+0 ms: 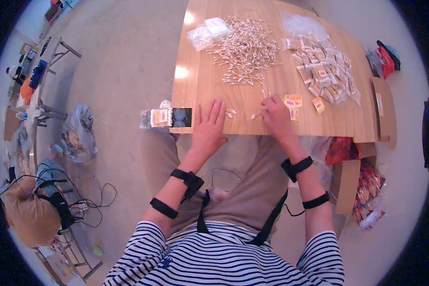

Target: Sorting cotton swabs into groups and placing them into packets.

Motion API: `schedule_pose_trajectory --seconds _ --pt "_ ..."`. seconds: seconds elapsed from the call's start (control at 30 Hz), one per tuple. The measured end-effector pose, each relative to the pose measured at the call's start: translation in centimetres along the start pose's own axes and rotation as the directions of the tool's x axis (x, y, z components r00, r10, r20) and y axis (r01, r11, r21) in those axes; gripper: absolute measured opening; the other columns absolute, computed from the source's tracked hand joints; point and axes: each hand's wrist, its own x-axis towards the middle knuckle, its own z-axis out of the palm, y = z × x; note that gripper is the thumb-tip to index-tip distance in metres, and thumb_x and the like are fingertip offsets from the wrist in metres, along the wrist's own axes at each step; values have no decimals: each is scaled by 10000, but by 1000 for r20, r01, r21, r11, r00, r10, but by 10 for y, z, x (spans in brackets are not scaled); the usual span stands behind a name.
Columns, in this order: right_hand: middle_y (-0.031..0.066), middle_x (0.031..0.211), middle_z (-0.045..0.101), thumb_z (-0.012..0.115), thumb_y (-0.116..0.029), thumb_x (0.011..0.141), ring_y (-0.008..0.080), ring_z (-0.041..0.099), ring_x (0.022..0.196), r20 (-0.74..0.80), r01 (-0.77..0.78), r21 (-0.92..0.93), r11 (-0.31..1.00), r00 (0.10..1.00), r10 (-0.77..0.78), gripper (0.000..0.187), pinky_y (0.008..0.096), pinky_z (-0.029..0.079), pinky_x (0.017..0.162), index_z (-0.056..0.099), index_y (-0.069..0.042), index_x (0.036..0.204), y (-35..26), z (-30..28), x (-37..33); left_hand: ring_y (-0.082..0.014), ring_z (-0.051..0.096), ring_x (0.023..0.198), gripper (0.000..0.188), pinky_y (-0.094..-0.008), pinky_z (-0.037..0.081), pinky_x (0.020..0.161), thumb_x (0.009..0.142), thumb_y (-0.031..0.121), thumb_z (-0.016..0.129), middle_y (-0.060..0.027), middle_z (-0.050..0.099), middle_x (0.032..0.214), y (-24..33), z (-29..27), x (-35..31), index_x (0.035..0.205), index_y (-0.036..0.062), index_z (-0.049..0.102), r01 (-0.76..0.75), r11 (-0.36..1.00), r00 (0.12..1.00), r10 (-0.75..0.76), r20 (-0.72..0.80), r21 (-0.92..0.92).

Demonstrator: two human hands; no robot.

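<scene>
Far-right packets (323,72) swab-filled; near-left pack (155,118) has yellow label (162,115). Hands apart: left hand (209,119) palm-down, right hand (275,113) pinching swabs (257,114).

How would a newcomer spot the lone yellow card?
On the near side of the wooden table, find the right hand, then look right, just short of the heap of packets. The lone yellow card is the rightmost: bare wood parts it from the bunched cards beside the hand.

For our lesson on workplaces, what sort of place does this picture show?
Probably a small hand-packing workshop: a loose heap of cotton swabs and a pile of small filled packs share a wooden table, with a cardboard box beside it.
</scene>
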Motion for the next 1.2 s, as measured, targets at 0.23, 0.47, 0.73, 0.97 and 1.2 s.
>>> schedule_pose_trajectory --seconds 0.23,0.47,0.73,0.97,1.2 --pt "173 849 551 615 -29 782 387 601 814 5 145 -57 988 989 -145 25 492 498 688 594 -28 797 11 10 -2 -300 211 1556 1192 -593 143 1249 617 359 919 -125 264 1662 2 -4 -3 1577 49 283 8 1000 1000 -9 -12 -10" --pt "177 861 581 615 -28 772 386 608 854 53 163 -130 978 986 -158 39 500 495 733 609 -28 810 -11 30 23 -303 195 1560 1182 -596 144 1249 629 361 914 -120 261 1663 1 -3 -4 1577 49 281 19 1000 1000 -19 -6 -11" --pt "182 903 641 655 -92 794 370 649 887 85 130 -123 984 989 -121 97 479 530 797 655 -44 878 -55 64 35 -300 199 1561 1232 -607 144 1244 621 402 914 -129 260 1663 3 -3 -1 1591 39 248 23 1000 1000 -23 8 -7" --pt "154 895 644 646 -108 820 359 660 870 -64 88 -8 996 994 -88 83 475 546 729 663 -60 885 -42 72 21 -303 205 1559 1246 -605 123 1248 580 414 925 -146 272 1656 4 -8 3 1576 21 287 8 1000 999 -9 -38 -26" --pt "155 887 625 636 -94 829 373 658 820 -63 -88 -22 996 994 87 42 476 542 700 646 -72 863 -27 40 15 -302 211 1556 1258 -592 114 1256 552 405 935 -138 272 1657 6 -4 5 1568 25 298 3 1000 1000 -4 -14 -31"
